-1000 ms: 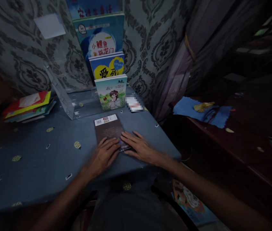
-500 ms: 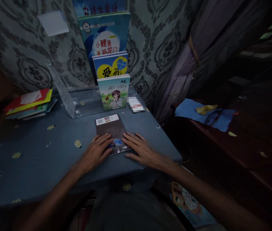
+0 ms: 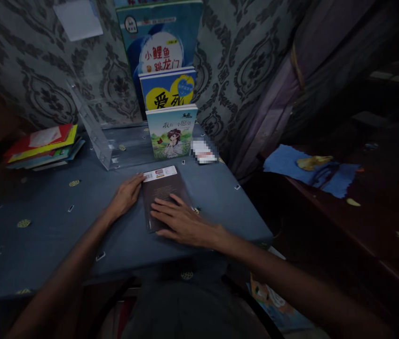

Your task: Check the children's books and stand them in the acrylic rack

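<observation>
A dark-covered book (image 3: 166,186) lies on the table with its back cover up and a white barcode label along its far edge. My right hand (image 3: 180,221) rests flat across the near half of the cover, fingers stretched and a little apart. At the book's far left corner, my left hand (image 3: 127,195) touches the edge with extended fingertips; its thumb is mostly hidden. Just beyond, a green picture-covered book (image 3: 171,136) stands upright before a blue-and-yellow book (image 3: 167,89) and a larger blue book (image 3: 160,42), in a tiered clear stand (image 3: 91,127).
A blue patterned cloth covers the table (image 3: 61,249). Several thin books (image 3: 44,146) are stacked at the left. A small white item (image 3: 204,153), partly blurred out, sits right of the stand. Farther right, a blue cloth (image 3: 280,165) lies on a dark red surface.
My left hand has moved away from the book's near part to its far left corner. My right hand has slid left over the cover. The view has shifted slightly.
</observation>
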Tool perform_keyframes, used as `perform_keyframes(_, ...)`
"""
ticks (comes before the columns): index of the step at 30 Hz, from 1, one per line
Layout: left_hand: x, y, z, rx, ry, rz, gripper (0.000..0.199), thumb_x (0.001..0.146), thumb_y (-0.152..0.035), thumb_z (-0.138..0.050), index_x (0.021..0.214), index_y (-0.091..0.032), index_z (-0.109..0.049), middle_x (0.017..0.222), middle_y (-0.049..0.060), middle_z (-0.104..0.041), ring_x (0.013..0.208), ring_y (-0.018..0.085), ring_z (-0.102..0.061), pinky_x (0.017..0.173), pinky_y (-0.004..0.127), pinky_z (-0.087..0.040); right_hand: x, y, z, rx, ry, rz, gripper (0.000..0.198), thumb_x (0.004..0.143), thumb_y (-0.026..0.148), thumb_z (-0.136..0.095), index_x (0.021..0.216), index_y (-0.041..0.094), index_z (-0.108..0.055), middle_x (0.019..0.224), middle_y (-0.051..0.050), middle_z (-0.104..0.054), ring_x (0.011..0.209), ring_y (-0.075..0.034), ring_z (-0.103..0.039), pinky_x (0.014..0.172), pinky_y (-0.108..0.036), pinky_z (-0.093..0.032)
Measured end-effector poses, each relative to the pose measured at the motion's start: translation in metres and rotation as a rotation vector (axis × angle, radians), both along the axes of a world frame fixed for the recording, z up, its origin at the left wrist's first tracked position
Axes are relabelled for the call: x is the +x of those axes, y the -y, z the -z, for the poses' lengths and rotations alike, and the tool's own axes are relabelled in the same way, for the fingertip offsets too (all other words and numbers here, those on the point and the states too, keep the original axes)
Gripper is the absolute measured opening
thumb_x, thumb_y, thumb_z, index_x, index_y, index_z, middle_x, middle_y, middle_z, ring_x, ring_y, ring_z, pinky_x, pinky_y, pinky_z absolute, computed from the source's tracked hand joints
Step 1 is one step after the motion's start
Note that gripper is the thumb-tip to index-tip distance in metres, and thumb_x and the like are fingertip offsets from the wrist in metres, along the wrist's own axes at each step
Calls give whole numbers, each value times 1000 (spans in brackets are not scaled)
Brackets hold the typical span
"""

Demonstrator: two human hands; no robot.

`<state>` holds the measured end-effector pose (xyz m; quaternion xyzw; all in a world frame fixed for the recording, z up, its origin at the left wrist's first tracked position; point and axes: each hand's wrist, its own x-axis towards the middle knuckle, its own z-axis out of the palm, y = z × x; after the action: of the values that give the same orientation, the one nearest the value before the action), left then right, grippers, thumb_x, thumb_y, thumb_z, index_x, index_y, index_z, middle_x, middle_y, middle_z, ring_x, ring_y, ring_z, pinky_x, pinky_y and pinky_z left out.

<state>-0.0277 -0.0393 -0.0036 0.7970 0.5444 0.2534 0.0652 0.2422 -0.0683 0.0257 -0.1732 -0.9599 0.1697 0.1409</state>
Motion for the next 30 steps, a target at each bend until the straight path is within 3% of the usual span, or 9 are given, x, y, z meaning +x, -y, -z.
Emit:
perform_keyframes(5,-4,-1,1,-1,-15,7,44,102,-29,-35,135,-16,-60,146,13,-61,139,25,-54,118,51,-43,-28,7,0,11,53,-95,52,102,42,-55,145,11,-53,152,-17,-54,151,-27,-37,128,-55,-19)
perform_keyframes(11,-1,-1,3,42,-36,-4,41,102,-33,-42,132,-15,-62,142,14,-63,137,27,-56,116,53,-44,-13,27,-2,-17,26,-200,56,101,37,-59,148,9,-50,153,-17,-52,151,-25,-36,128,-49,-24)
perform_keyframes(15,0,0,1,37,-64,-9,42,101,-39,-46,132,-15,-61,141,14,-64,139,29,-54,116,53,-44,-5,22,-6,-86,43,-140,62,102,43,-55,152,7,-45,159,-19,-44,152,-26,-34,128,-46,-26)
perform_keyframes(19,3,2,0,3,-89,-31,42,101,-39,-46,134,-16,-60,143,15,-63,140,30,-52,116,55,-43,2,4,-9,-155,98,-1,66,103,50,-50,153,8,-44,162,-19,-38,154,-27,-30,128,-45,-27)
perform_keyframes(23,7,2,-6,-8,-114,-45,39,100,-35,-46,132,-18,-60,144,14,-62,139,29,-53,115,53,-44,8,-25,-9,-168,107,27,60,105,53,-43,152,15,-48,161,-15,-42,152,-25,-34,127,-45,-26)
perform_keyframes(30,31,-10,-20,3,-282,-45,32,98,-26,-46,122,-15,-63,135,18,-66,137,32,-54,111,54,-46,4,-93,4,-121,93,322,50,106,29,-40,152,13,-46,161,-17,-42,153,-26,-32,126,-54,-23)
